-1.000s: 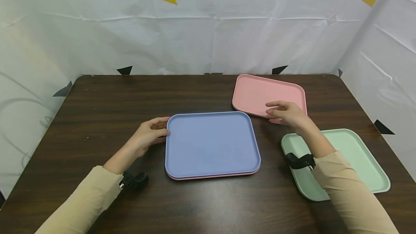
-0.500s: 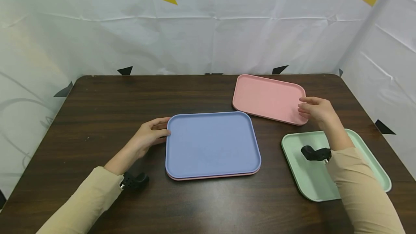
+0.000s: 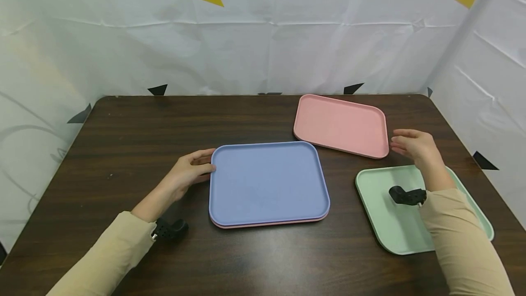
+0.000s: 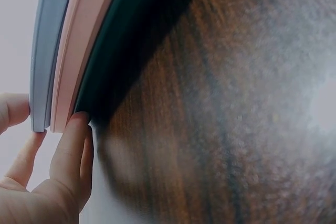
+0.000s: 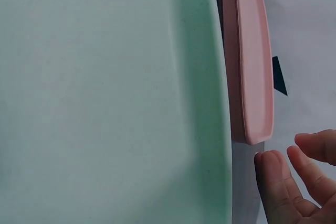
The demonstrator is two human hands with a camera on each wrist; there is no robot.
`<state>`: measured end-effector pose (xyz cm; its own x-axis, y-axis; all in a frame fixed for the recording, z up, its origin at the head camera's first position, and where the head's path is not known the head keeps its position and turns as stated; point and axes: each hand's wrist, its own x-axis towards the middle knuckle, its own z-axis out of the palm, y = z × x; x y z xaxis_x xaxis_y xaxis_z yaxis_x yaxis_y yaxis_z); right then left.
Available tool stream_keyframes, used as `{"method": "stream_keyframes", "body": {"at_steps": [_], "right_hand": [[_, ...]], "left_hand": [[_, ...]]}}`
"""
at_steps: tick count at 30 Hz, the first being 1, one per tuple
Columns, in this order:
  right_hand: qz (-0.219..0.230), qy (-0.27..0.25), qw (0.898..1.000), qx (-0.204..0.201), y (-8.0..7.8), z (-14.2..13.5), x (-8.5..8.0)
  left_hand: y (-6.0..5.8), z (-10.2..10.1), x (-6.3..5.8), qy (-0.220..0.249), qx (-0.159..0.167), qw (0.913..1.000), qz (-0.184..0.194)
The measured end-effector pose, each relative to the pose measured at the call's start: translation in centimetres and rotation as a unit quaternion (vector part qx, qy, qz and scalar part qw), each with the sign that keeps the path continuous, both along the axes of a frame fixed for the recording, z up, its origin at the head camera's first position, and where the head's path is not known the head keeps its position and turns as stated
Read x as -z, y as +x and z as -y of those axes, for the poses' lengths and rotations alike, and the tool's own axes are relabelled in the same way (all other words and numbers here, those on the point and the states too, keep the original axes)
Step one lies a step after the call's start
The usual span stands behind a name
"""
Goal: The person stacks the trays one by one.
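In the head view, a blue tray (image 3: 269,184) lies in the middle of the dark table, on top of other trays. The left wrist view shows a pink tray (image 4: 86,40) under it and a dark green one (image 4: 119,30) at the bottom. My left hand (image 3: 186,172) rests against the stack's left edge, thumb by the blue rim and fingertips (image 4: 76,121) touching the sides of the trays. My right hand (image 3: 417,147), fingers loosely bent, hovers just right of a smaller pink tray (image 3: 341,124). Nothing is between its fingers, and a small gap separates them from that tray.
A light green tray (image 3: 394,209) lies at the right, partly under my right forearm. Brown wooden table (image 3: 123,136) surface surrounds the trays. A white sheet (image 3: 263,54) with yellow and black triangles hangs behind the table.
My right hand has moved right from over the small pink tray, along past its right edge, and is now apart from it. The left hand and the trays stay in place.
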<state>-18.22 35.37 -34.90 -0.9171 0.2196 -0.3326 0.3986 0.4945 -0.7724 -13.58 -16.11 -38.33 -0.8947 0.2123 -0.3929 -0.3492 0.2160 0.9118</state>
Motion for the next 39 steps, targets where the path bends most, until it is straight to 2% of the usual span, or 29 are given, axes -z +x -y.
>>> {"method": "stream_keyframes", "body": {"at_steps": [7, 28, 39], "right_hand": [[0.011, -0.018, 1.000, 0.004, -0.2, -0.1, 0.4], [0.040, 0.018, 0.999, -0.001, -0.6, 0.7, 1.2], [0.067, 0.002, 0.998, 0.005, -1.1, 0.6, 1.0]], "left_hand": [[0.0, 0.0, 0.1, 0.003, -0.004, 1.0000, 0.001], [0.0, 0.0, 0.0, 0.004, -0.006, 1.0000, 0.003], [0.0, 0.0, 0.0, 0.003, -0.003, 1.0000, 0.002]]}}
